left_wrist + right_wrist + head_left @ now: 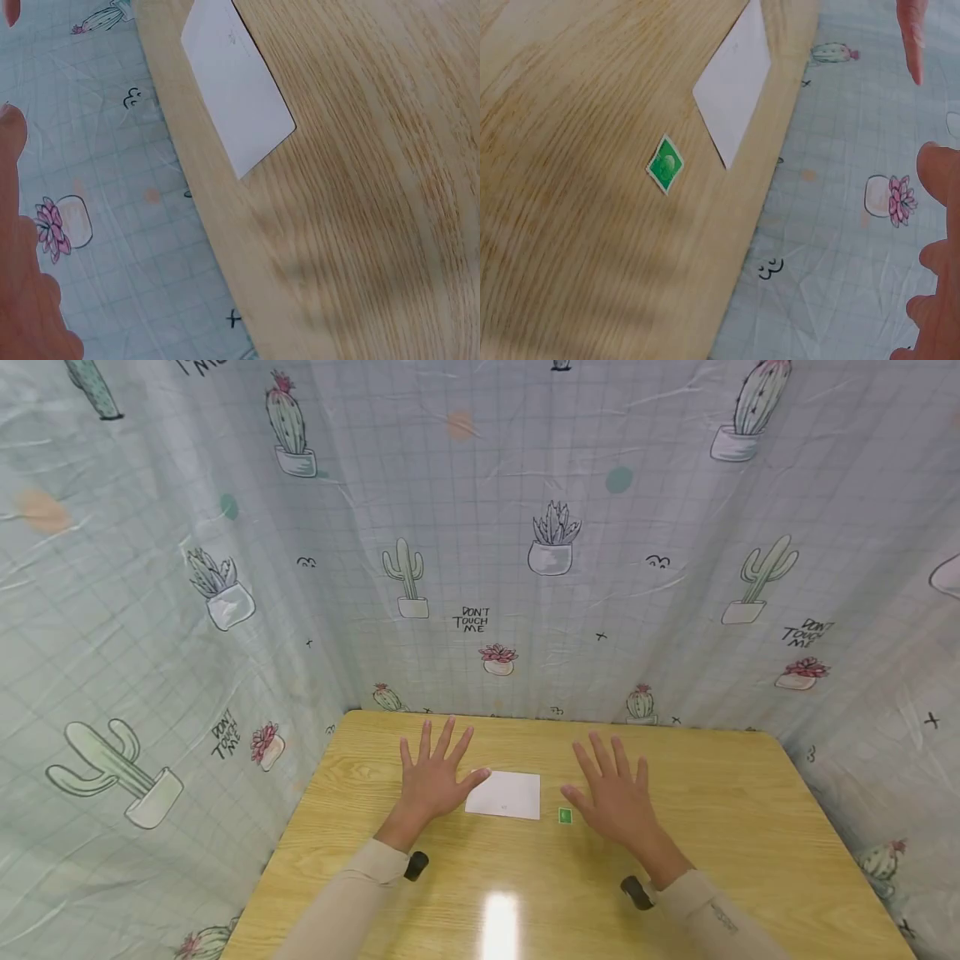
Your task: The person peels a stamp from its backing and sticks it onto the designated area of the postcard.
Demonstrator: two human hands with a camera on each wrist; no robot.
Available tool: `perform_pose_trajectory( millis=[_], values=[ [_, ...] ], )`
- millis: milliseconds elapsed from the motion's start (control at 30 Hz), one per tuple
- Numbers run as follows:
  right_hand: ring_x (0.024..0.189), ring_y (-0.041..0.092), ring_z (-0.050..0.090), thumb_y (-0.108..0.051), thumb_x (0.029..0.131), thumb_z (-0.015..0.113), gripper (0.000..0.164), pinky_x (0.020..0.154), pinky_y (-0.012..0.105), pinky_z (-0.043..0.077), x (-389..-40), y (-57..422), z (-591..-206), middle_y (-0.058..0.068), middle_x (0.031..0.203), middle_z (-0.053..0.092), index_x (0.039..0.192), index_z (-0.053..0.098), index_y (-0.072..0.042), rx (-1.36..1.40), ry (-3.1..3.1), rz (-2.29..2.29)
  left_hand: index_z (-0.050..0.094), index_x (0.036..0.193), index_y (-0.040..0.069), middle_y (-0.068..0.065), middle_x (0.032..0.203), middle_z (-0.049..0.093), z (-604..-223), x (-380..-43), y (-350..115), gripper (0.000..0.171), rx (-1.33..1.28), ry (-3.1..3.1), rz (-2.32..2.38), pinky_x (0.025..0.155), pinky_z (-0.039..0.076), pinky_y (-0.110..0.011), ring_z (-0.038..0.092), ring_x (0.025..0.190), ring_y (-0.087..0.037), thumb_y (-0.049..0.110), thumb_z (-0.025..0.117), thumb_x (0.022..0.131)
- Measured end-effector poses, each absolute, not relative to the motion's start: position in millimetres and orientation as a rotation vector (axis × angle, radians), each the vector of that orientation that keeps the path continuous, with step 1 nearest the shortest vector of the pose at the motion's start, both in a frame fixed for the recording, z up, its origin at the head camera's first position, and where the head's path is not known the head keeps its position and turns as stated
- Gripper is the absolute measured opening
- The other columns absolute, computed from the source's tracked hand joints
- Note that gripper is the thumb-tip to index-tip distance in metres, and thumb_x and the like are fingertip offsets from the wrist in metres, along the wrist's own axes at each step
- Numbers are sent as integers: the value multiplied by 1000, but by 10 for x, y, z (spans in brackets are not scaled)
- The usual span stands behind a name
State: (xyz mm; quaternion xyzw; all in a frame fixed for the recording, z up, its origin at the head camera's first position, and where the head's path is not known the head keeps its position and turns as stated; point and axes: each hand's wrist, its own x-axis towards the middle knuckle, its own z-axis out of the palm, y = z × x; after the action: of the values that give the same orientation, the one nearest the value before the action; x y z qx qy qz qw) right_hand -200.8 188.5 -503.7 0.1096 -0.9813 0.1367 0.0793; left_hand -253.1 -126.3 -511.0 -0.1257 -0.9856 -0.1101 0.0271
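A white paper rectangle [504,795], like an envelope or card with a tiny mark near one edge, lies flat on the table. Just right of it is a small green postage stamp [566,816] with a white border, its jagged edge showing in the right wrist view [665,164]. My left hand [433,785] is held above the table with fingers spread, its thumb overlapping the paper's left edge in the head view. To the right of the stamp, my right hand [618,802] also has its fingers spread. Neither hand holds anything.
The wooden table [720,810] has a bright light reflection near its front. A curtain [480,527] printed with cacti hangs behind it and along both sides. Each wrist carries a dark band [637,892].
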Motion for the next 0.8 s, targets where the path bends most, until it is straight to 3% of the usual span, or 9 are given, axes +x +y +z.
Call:
perform_pose_trajectory(
  millis=[800],
  values=[
    [162, 47, 7, -55, 104, 55, 78, 119, 83, 7, -2043, 1850, -5204, 12, 177, 11, 168, 25, -20, 334, -2952, 458, 17, 168, 38, -1, 178, 10, -5260, -2534, -1236, 83, -387, -3027, -369, 123, -1, -78, -6, 165, -39, 77, 41, 98]
  ],
)
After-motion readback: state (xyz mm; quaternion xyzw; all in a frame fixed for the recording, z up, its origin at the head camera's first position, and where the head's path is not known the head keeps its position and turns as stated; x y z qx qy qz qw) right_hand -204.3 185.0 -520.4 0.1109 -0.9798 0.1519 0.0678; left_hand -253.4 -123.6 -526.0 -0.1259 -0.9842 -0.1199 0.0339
